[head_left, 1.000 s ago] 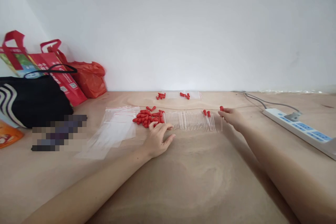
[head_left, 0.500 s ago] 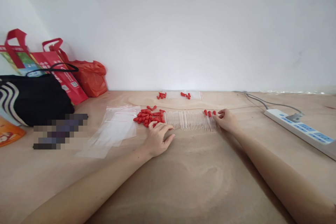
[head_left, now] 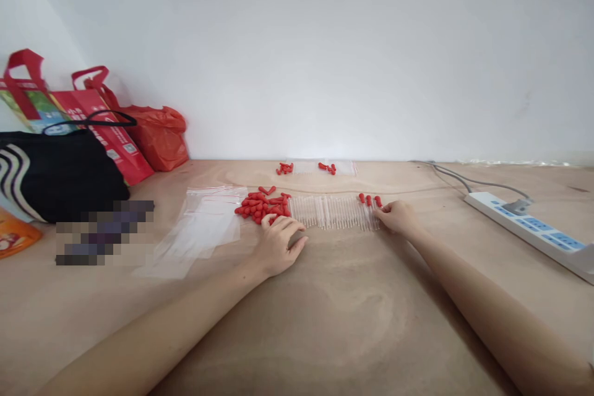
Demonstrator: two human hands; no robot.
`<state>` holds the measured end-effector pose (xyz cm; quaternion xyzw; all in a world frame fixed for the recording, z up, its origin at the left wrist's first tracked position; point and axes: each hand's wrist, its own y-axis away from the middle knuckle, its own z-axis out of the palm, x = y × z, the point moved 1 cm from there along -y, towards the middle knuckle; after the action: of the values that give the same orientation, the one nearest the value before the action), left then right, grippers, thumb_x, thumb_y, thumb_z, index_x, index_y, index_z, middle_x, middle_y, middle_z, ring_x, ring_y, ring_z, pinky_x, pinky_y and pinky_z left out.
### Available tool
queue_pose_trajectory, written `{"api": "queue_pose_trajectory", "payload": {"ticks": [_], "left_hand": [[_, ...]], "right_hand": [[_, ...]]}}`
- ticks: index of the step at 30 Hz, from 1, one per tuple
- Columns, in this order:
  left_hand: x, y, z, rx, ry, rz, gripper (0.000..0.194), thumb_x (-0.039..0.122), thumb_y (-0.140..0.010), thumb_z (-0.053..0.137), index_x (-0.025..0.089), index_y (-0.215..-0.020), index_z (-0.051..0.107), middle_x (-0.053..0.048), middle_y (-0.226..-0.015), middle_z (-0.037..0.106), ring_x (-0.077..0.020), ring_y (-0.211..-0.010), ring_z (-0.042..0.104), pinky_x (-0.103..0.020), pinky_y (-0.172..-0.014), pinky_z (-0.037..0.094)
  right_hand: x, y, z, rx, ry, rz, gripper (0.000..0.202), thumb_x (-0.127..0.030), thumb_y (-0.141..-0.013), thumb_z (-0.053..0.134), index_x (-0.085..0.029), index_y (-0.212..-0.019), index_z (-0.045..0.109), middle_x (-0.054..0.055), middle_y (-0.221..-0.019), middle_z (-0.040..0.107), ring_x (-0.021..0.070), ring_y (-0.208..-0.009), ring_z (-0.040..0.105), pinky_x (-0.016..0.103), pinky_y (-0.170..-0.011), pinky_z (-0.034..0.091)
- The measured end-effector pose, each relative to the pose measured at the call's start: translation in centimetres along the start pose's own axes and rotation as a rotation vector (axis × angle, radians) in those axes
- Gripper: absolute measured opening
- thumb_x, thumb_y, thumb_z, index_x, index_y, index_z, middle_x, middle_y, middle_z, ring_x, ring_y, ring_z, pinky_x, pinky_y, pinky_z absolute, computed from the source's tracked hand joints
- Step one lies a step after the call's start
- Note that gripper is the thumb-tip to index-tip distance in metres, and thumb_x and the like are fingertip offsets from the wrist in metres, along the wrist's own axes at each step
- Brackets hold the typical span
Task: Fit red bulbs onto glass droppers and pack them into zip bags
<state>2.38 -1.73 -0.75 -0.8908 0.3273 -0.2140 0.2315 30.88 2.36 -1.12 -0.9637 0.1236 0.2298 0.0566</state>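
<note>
Clear glass dropper tubes [head_left: 325, 213] lie side by side in a row in the middle of the table. At the row's right end, several tubes carry red rubber bulbs [head_left: 369, 200]. My right hand [head_left: 397, 218] is there, thumb and fingers pinched on the tube of the rightmost dropper [head_left: 378, 202]. A pile of loose red bulbs [head_left: 260, 205] sits against the left end of the row. Just in front of that pile rests my left hand [head_left: 281, 245], its fingers bent and apart, with nothing visible in them.
Clear zip bags [head_left: 208, 223] lie flat left of the pile. Farther back, another bag [head_left: 346, 167] has red bulbs [head_left: 285, 168] by it. A white power strip [head_left: 529, 223] with a grey cable stands right. Shopping bags [head_left: 158, 136] and a black bag [head_left: 60, 173] crowd the left.
My right hand has come down and slightly left, its fingers closing at the rightmost dropper's tube. My left hand has stayed in place.
</note>
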Motion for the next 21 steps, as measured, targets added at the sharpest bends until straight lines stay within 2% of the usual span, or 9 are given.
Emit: {"api": "queue_pose_trajectory", "payload": {"ticks": [5,11,15,19,21], "left_hand": [[0.1,0.1,0.0,0.025,-0.056,-0.02,0.005,0.022,-0.076,0.052,0.02,-0.077,0.056,0.001,-0.082,0.062,-0.0171,-0.082,0.053,-0.038,-0.08,0.024],[-1.2,-0.2,-0.1,0.087,-0.21,-0.211,0.011,0.03,-0.075,0.053,0.021,-0.074,0.06,-0.002,-0.078,0.058,-0.0198,-0.08,0.05,-0.038,-0.075,0.026],[-3.4,-2.0,-0.6,0.099,-0.347,-0.355,0.016,0.036,-0.074,0.053,0.022,-0.075,0.061,-0.004,-0.085,0.057,-0.0244,-0.088,0.047,-0.04,-0.075,0.027],[-4.6,-4.6,-0.9,0.071,-0.453,-0.407,0.025,0.043,-0.072,0.051,0.021,-0.073,0.062,-0.008,-0.09,0.055,-0.0268,-0.093,0.044,-0.042,-0.077,0.026],[-4.9,-5.7,-0.6,0.012,-0.484,-0.446,0.028,0.047,-0.07,0.052,0.02,-0.068,0.062,-0.009,-0.09,0.055,-0.0286,-0.094,0.043,-0.043,-0.077,0.026]], "right_hand": [[-0.2,-0.1,0.1,-0.021,-0.027,0.056,0.035,-0.032,-0.068,0.049,-0.02,-0.036,0.04,0.0,-0.034,0.04,0.0115,-0.039,0.045,0.023,-0.044,0.03],[-0.3,-0.1,0.2,-0.036,-0.067,0.088,0.038,-0.035,-0.069,0.047,-0.02,-0.035,0.039,0.001,-0.033,0.042,0.0112,-0.037,0.044,0.023,-0.044,0.031],[-0.1,0.0,0.2,-0.058,-0.152,0.107,0.043,-0.04,-0.071,0.042,-0.02,-0.033,0.037,0.002,-0.03,0.042,0.0115,-0.035,0.044,0.022,-0.042,0.031],[0.2,0.0,0.2,0.025,-0.27,0.095,0.037,-0.034,-0.069,0.045,-0.02,-0.035,0.037,0.0,-0.029,0.039,0.0111,-0.036,0.042,0.022,-0.042,0.028],[0.4,-0.1,0.2,0.057,-0.301,0.099,0.035,-0.034,-0.069,0.044,-0.02,-0.037,0.038,0.0,-0.03,0.04,0.0115,-0.037,0.042,0.022,-0.042,0.027]]}}
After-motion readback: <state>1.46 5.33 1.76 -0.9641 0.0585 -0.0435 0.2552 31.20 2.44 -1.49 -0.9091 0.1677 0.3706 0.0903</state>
